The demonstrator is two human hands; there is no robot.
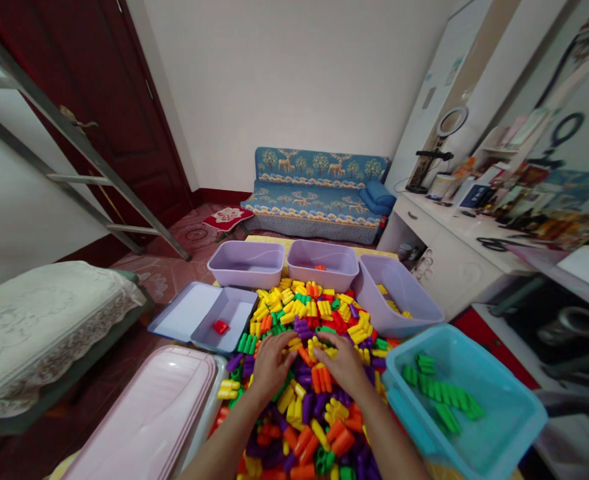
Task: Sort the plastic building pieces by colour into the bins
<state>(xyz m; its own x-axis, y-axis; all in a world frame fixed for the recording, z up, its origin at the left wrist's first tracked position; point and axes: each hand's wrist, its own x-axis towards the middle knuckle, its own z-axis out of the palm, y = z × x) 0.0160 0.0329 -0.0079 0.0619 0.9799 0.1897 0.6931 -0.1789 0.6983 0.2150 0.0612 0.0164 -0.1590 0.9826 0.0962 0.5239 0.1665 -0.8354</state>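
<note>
A big heap of plastic tube blocks (pixel 309 320) in yellow, orange, green, purple and red covers the table in front of me. My left hand (pixel 270 363) lies palm down on the heap, fingers spread over yellow and green pieces. My right hand (pixel 343 360) rests beside it on orange and yellow pieces, fingers slightly curled. Whether either hand grips a block is hidden under the fingers.
Three lilac bins ring the heap's far side: one bare (pixel 247 267), one with an orange piece (pixel 324 263), one with yellow pieces (pixel 399 293). A blue box (pixel 224 313) holds a red block. A teal bin (pixel 474 400) holds green blocks. A pink lid (pixel 149 413) lies left.
</note>
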